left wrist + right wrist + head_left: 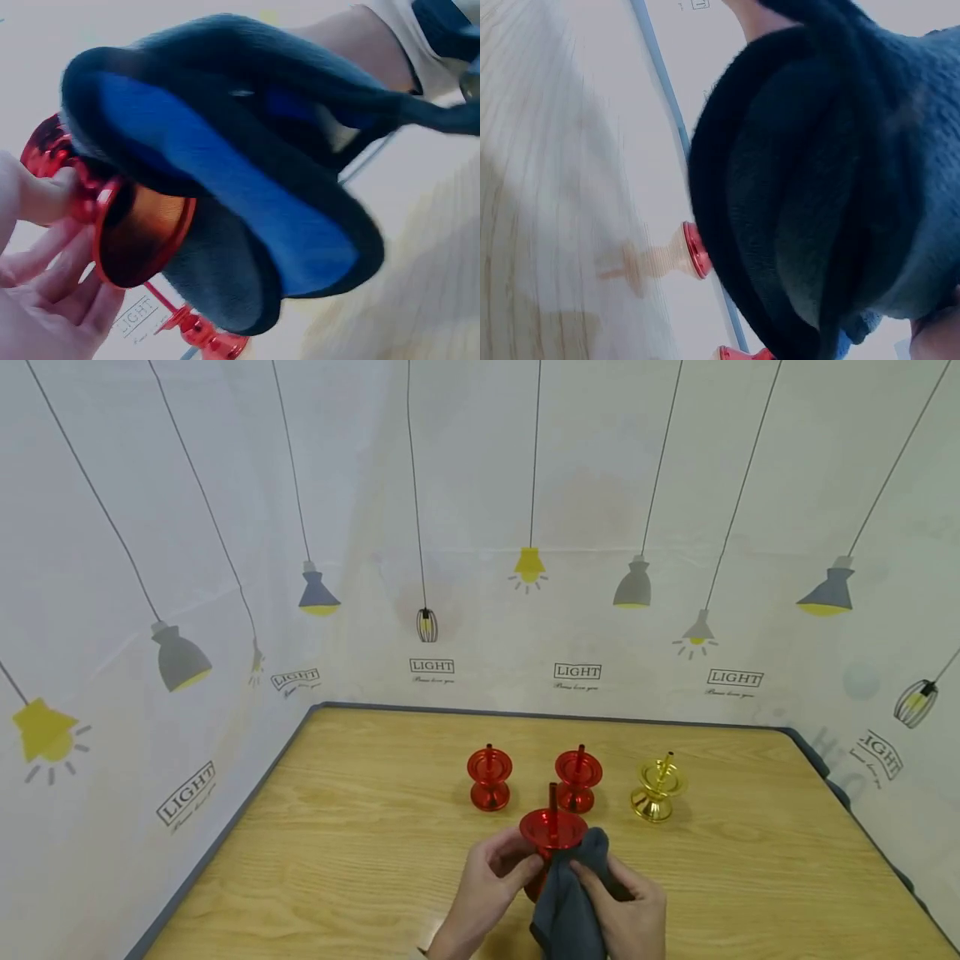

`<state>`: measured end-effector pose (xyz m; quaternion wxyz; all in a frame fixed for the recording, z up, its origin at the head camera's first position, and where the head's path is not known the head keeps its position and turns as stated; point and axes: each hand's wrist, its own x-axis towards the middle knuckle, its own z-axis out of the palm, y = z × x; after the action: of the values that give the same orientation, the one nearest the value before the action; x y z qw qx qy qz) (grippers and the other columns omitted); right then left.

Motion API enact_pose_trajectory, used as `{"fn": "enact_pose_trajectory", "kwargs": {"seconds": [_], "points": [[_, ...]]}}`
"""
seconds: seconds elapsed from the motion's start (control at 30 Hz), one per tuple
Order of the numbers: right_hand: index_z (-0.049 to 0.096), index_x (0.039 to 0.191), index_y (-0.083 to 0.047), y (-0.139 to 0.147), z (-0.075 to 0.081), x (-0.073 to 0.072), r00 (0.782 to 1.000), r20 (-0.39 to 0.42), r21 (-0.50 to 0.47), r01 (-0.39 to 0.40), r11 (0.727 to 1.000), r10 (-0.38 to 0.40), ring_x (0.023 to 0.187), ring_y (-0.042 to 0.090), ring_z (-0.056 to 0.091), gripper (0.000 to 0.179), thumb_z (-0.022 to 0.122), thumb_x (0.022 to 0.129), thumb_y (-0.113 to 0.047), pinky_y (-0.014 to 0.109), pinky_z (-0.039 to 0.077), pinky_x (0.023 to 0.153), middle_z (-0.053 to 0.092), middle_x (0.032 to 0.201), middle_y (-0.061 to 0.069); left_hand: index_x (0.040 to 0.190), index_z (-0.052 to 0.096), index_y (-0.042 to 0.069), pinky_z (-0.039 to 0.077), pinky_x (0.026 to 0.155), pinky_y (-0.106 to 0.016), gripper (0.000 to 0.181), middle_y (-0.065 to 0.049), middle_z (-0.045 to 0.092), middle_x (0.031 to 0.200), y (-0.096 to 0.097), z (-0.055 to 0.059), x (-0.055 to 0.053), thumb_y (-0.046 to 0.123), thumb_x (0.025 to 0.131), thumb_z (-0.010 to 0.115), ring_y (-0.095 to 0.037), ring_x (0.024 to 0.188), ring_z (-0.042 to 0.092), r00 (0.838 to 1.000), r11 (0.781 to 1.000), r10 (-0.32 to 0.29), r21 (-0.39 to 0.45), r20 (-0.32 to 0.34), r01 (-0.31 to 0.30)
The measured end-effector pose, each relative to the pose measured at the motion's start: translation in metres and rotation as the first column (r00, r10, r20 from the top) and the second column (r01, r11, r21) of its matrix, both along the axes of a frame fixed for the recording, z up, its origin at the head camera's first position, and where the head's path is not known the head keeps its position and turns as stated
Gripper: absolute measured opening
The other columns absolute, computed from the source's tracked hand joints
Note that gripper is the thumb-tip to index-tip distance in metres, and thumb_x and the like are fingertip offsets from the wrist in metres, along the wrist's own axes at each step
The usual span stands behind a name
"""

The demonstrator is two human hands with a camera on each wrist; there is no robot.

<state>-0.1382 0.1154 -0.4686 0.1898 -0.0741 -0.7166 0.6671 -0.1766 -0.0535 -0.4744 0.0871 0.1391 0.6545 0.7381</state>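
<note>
A shiny red candle holder (pixel 553 831), with a round dish and a central stem, is held above the table near its front. My left hand (pixel 489 885) grips it by its narrow middle, thumb across the front. In the left wrist view, the hollow underside of its base (pixel 142 236) shows beside my fingers. My right hand (pixel 636 910) pinches a dark grey-blue cloth (pixel 570 906) against the holder's right side, just under the dish. The cloth (pixel 810 195) fills much of the right wrist view and hides most of my right fingers there.
Behind my hands stand two more red candle holders (pixel 489 781) and a gold one (pixel 657 792) in a row on the wooden table (pixel 337 827). A white sheet (pixel 480 510) printed with lamps surrounds the table's back and sides.
</note>
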Motion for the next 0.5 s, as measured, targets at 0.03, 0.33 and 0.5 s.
{"fn": "enact_pose_trajectory", "kwargs": {"seconds": [0.03, 0.33, 0.5], "points": [[0.079, 0.105, -0.001, -0.0009, -0.0001, 0.0, 1.0, -0.011, -0.006, 0.011, 1.0, -0.011, 0.071, 0.01, 0.074, 0.022, 0.082, 0.083, -0.003, 0.024, 0.058, 0.062, 0.077, 0.084, -0.01, 0.126, 0.066, -0.001, 0.052, 0.093, -0.024, 0.036, -0.017, 0.071, 0.118, 0.0019, 0.0004, 0.001, 0.011, 0.093, 0.074, -0.008, 0.102, 0.067, 1.0, 1.0, 0.019, -0.015, -0.024, -0.019], [0.077, 0.109, 0.004, -0.0042, -0.0013, 0.0022, 0.999, -0.029, -0.035, 0.042, 0.998, -0.043, 0.078, 0.006, 0.075, 0.028, 0.082, 0.081, 0.001, 0.022, 0.059, 0.064, 0.076, 0.089, -0.016, 0.116, 0.071, 0.001, 0.054, 0.09, -0.025, 0.036, -0.021, 0.074, 0.109, 0.0082, 0.0007, 0.0013, 0.005, 0.082, 0.082, -0.007, 0.093, 0.071, 0.989, 0.992, 0.098, -0.074, -0.107, -0.107], [0.075, 0.107, 0.009, -0.0033, -0.0018, 0.0045, 0.998, -0.053, -0.046, 0.031, 0.998, -0.033, 0.078, 0.005, 0.074, 0.03, 0.082, 0.078, 0.006, 0.02, 0.058, 0.064, 0.076, 0.089, -0.015, 0.113, 0.072, 0.002, 0.055, 0.089, -0.027, 0.035, -0.018, 0.075, 0.107, 0.0067, 0.0014, 0.0048, 0.007, 0.081, 0.084, -0.009, 0.091, 0.071, 0.992, 0.99, 0.113, -0.082, -0.063, -0.119]]}}
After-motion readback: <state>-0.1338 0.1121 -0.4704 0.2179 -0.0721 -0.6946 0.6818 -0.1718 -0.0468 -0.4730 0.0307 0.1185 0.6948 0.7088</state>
